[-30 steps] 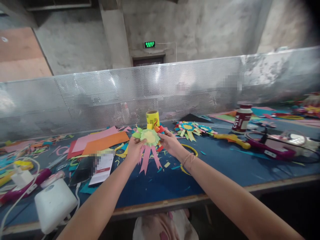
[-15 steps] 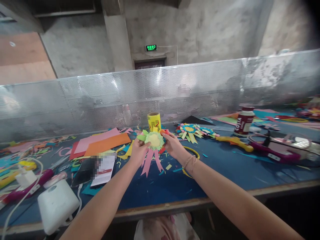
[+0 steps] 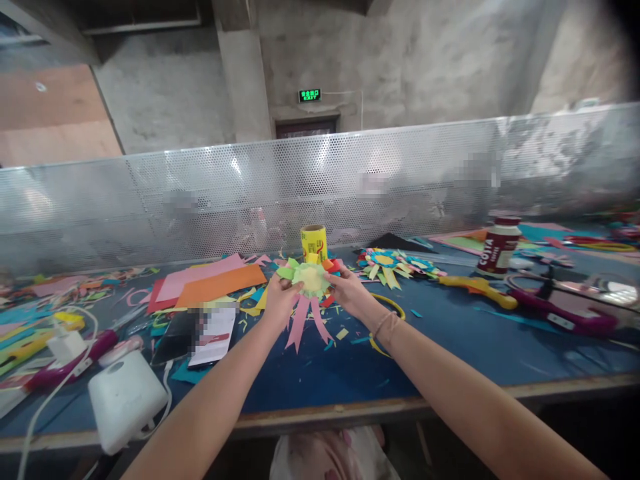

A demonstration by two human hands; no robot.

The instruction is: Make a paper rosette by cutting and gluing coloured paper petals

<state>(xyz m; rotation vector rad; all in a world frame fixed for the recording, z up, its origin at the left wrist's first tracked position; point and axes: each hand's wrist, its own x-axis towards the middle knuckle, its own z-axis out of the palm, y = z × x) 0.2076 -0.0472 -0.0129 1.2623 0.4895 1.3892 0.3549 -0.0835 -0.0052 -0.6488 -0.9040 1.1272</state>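
A paper flower rosette point(image 3: 311, 279), with green petals, a yellow centre and pink ribbon tails hanging down, is held just above the blue table point(image 3: 450, 340). My left hand point(image 3: 279, 301) pinches its left edge with the thumb on top. My right hand point(image 3: 350, 292) grips its right side, where red and orange paper bits stick out. Both hands are closed on it. A yellow tape roll point(image 3: 313, 242) stands just behind the flower.
Orange and pink paper sheets point(image 3: 210, 283) lie to the left, finished paper flowers point(image 3: 393, 261) to the right. A brown bottle point(image 3: 497, 246), a yellow glue gun point(image 3: 477, 287) and a pink tool point(image 3: 565, 313) sit at right. A white device point(image 3: 126, 400) with cables rests at front left. Perforated metal screen behind.
The view has shifted slightly, so things sit a little further right in frame. Both hands have kept hold of the flower, with small finger adjustments at its right edge.
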